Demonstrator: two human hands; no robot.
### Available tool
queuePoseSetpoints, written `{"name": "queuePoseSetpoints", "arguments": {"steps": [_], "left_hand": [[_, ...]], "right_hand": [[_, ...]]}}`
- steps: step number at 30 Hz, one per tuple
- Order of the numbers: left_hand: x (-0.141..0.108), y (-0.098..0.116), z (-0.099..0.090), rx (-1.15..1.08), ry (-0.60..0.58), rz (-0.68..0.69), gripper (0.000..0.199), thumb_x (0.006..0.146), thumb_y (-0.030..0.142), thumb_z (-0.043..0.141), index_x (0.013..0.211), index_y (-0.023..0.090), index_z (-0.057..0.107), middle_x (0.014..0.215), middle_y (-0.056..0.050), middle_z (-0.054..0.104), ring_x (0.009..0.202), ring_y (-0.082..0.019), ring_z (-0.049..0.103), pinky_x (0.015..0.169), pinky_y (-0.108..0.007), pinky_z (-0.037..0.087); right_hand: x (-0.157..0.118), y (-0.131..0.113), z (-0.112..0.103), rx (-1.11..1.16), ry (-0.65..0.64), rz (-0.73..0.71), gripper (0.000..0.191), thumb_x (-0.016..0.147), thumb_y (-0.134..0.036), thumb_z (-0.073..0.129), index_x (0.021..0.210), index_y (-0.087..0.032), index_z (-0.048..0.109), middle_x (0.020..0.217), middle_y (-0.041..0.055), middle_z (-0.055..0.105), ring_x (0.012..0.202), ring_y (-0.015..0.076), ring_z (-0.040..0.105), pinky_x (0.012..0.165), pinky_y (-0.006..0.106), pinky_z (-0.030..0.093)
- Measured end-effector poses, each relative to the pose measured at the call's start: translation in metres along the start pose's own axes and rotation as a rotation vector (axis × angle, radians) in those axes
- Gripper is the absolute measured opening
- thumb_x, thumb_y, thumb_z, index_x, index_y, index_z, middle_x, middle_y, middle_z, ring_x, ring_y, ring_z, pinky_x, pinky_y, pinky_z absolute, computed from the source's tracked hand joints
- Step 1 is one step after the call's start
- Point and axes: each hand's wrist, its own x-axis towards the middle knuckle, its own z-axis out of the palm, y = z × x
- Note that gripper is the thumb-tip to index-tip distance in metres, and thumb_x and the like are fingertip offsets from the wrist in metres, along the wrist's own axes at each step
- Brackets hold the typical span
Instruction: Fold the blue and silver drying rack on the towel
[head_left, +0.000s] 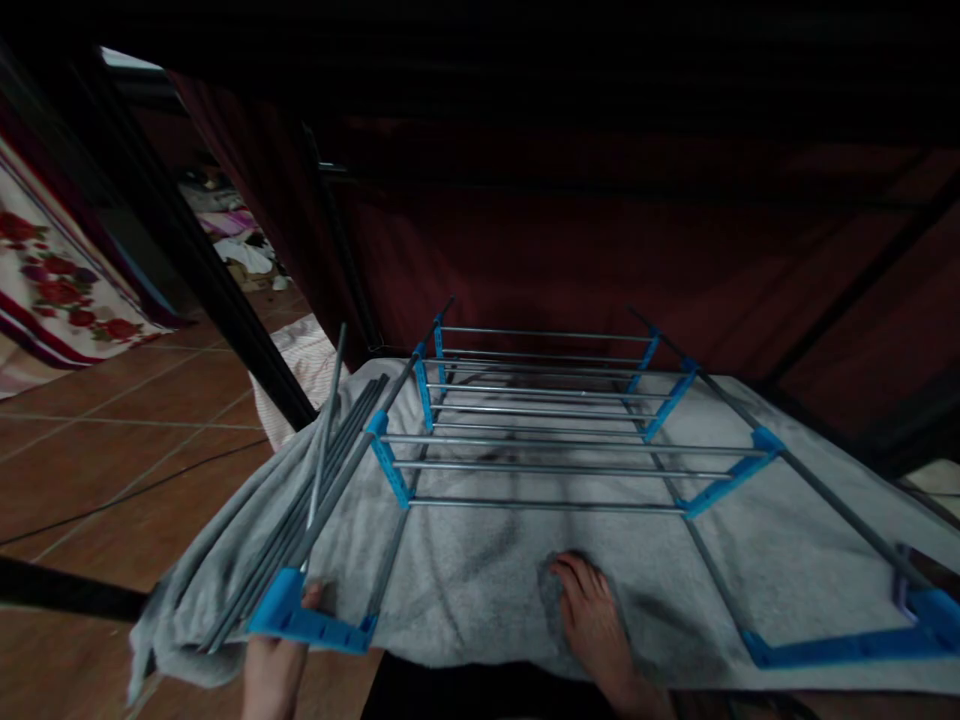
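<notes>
A rack frame of grey metal rods [525, 506] joined by blue plastic brackets lies across a grey blanket [480, 590]. My left hand [279, 660] is closed around the near left blue bracket [311, 618]; the bracket hides part of the hand, and fingertips show behind its upper edge. One loose-looking rod [327, 440] rises at a slant from this bracket. My right hand [589, 610] rests palm down on the blanket inside the frame, fingers loosely extended and slightly bent, holding nothing visible. The near right bracket [855, 645] lies farther right, untouched.
Several loose grey rods [300, 520] lie along the blanket's left side. Dark posts [202, 240] and a maroon curtain [525, 260] stand around the blanket. To the left are a tiled floor [150, 450], a black cable [135, 492] and a flowered cloth [67, 290].
</notes>
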Motion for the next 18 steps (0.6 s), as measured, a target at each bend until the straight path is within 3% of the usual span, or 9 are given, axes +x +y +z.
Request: {"name": "queuePoseSetpoints", "arguments": {"steps": [4,8,12,15,18], "left_hand": [[-0.019,0.012,-0.002,-0.034,-0.068,-0.176,0.047,0.049,0.06,0.071,0.071,0.018,0.072,0.07,-0.008,0.068,0.088,-0.036,0.066,0.096,-0.057,0.05],[-0.022,0.021,-0.002,-0.042,-0.055,-0.22,0.049,0.045,0.063,0.072,0.064,0.018,0.068,0.067,-0.008,0.066,0.083,-0.034,0.063,0.093,-0.055,0.05],[-0.025,0.023,-0.003,-0.116,0.009,-0.148,0.049,0.047,0.062,0.074,0.07,0.018,0.067,0.068,-0.004,0.064,0.074,-0.026,0.06,0.076,-0.042,0.053],[-0.035,0.014,-0.008,-0.174,0.026,-0.139,0.046,0.049,0.059,0.077,0.069,0.02,0.062,0.059,0.002,0.056,0.058,-0.016,0.048,0.054,-0.028,0.043],[-0.051,0.006,-0.015,-0.256,0.04,-0.169,0.042,0.053,0.055,0.077,0.064,0.021,0.056,0.053,0.005,0.049,0.052,-0.012,0.044,0.048,-0.024,0.037]], "right_hand": [[0.002,-0.003,-0.004,-0.014,-0.008,0.016,0.055,0.08,0.002,0.043,0.124,-0.026,0.061,0.125,0.0053,0.065,0.116,0.0227,0.061,0.098,0.039,0.048],[0.002,-0.002,-0.003,-0.009,-0.028,0.012,0.052,0.083,0.001,0.042,0.124,-0.025,0.061,0.126,0.0053,0.065,0.117,0.0222,0.061,0.099,0.039,0.047],[0.001,0.0,0.0,-0.005,-0.018,0.013,0.052,0.083,0.001,0.042,0.124,-0.026,0.061,0.127,0.0052,0.065,0.117,0.0223,0.061,0.099,0.039,0.047],[0.0,0.001,0.001,0.0,-0.016,0.008,0.053,0.082,0.001,0.043,0.124,-0.025,0.061,0.127,0.0051,0.064,0.117,0.0222,0.06,0.099,0.039,0.047],[0.0,0.001,0.001,0.002,-0.015,0.007,0.053,0.082,0.001,0.042,0.124,-0.025,0.06,0.127,0.0052,0.064,0.117,0.0221,0.06,0.101,0.039,0.047]]}}
